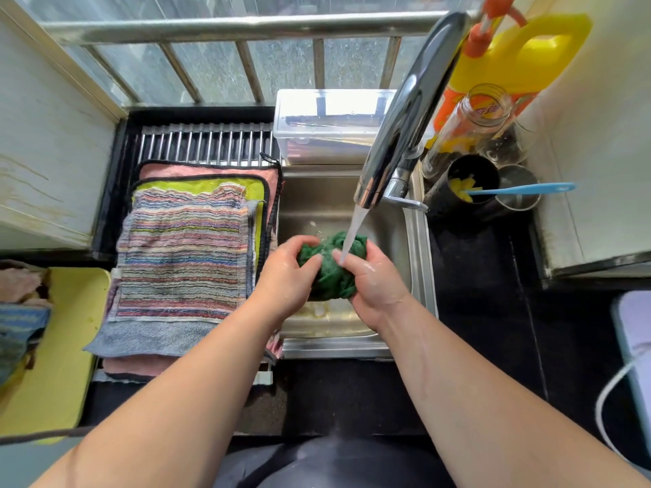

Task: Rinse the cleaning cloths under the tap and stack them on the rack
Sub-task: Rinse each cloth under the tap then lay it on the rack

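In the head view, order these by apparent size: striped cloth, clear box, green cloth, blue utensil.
Largest to smallest:
1. striped cloth
2. clear box
3. green cloth, bunched up
4. blue utensil

The tap (405, 128) overhangs the sink (419, 262) from 1 o'clock; a clear box (327, 135) blocks 12 o'clock; stacked cloths (183, 248) cover the rack (204, 142) at 9 o'clock.

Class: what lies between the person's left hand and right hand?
A bunched green cloth, held by the left hand and right hand under running water; the head view shows it.
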